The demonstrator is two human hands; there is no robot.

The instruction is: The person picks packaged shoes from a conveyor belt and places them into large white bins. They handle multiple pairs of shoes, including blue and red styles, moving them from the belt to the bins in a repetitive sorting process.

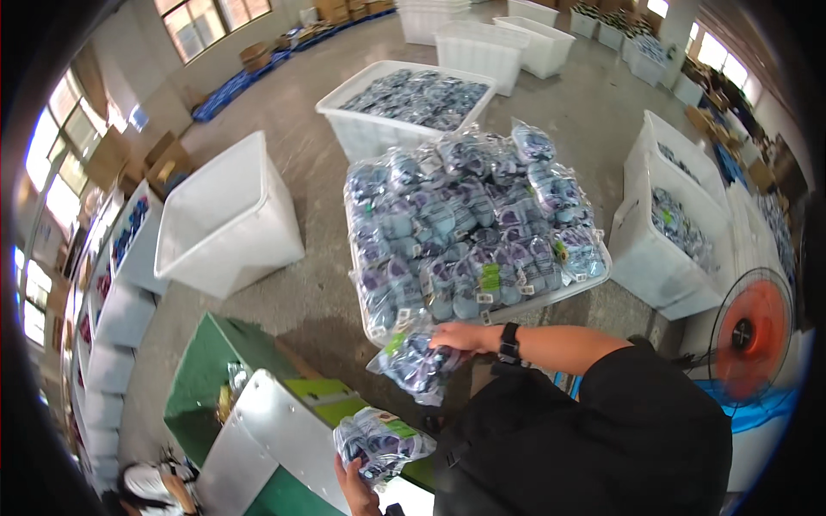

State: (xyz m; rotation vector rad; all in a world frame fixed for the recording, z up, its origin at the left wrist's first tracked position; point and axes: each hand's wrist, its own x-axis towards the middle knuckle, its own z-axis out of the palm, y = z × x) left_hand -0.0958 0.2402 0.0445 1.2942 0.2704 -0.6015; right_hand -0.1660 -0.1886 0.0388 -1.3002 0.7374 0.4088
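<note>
**Two Packets in Hand Beside the Heaped Bin**

Right hand (460,337) of mine is stretched out to the left across my body, fingers closed over the top of a clear plastic packet (417,365) stuffed with blue and purple pieces; the packet hangs below my grip, just off the near edge of the heaped white bin (594,279). On that wrist I wear a black watch (509,342), and my black sleeve (602,430) fills the lower right of the view.

My left hand (357,490) comes up from the bottom edge and holds a second packet (379,443) of the same kind from underneath, its fingers wrapped round the lower end. This packet sits above a green-topped table (202,378) with a slanted silvery metal panel (258,439) on it.

Straight ahead, the heaped bin is piled well over its rim with matching packets (469,228), many carrying small green labels. Behind it stands another white bin (404,107) filled with the same goods, and farther back more white bins (482,52). To the left, an empty white tub (228,219) leans tilted on the concrete floor (301,163). On the right, a further white bin (667,236) holds packets, and just beside it stands an orange-bladed fan (750,334). Stacked white crates (120,314) line the left wall below the windows (211,21).
</note>
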